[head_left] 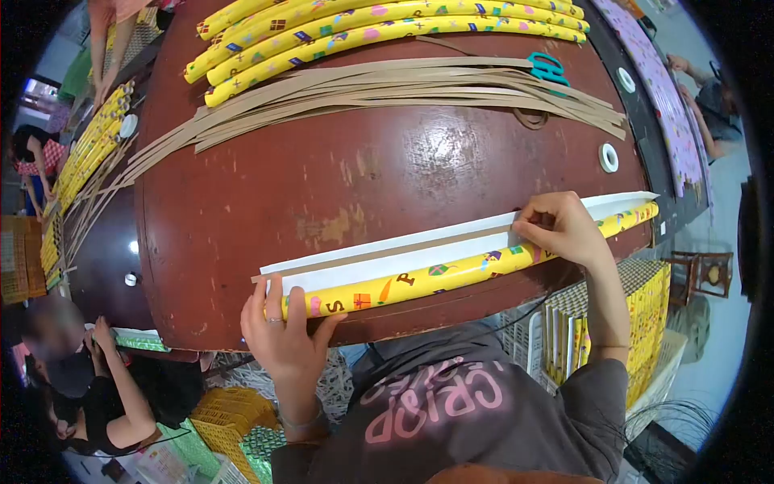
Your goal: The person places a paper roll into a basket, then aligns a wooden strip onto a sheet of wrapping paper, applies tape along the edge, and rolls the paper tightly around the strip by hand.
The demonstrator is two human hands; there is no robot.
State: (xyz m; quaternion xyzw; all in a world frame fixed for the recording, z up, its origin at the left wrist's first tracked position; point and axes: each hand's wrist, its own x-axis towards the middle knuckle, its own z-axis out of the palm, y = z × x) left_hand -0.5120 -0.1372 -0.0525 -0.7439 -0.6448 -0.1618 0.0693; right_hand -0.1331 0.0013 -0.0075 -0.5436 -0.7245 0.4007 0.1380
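A yellow patterned roll of wrapping paper (pixel 435 275) lies along the table's near edge, its white inner side (pixel 371 260) turned up behind it. Along that white flap runs a narrow brown paper strip (pixel 403 245). My left hand (pixel 284 335), with a ring on one finger, rests at the roll's left end. Its fingers are spread over the paper and the strip's left end. Farther right, my right hand (pixel 568 230) is closed in a pinch on the strip, above the flap. The fingertips partly hide the strip there.
Several finished yellow rolls (pixel 387 32) lie at the table's far side. Before them are loose brown strips (pixel 363 93), teal-handled scissors (pixel 549 71) and a white tape roll (pixel 609 158). Upright yellow rolls (pixel 609 315) stand at lower right. A co-worker (pixel 105 387) sits at lower left.
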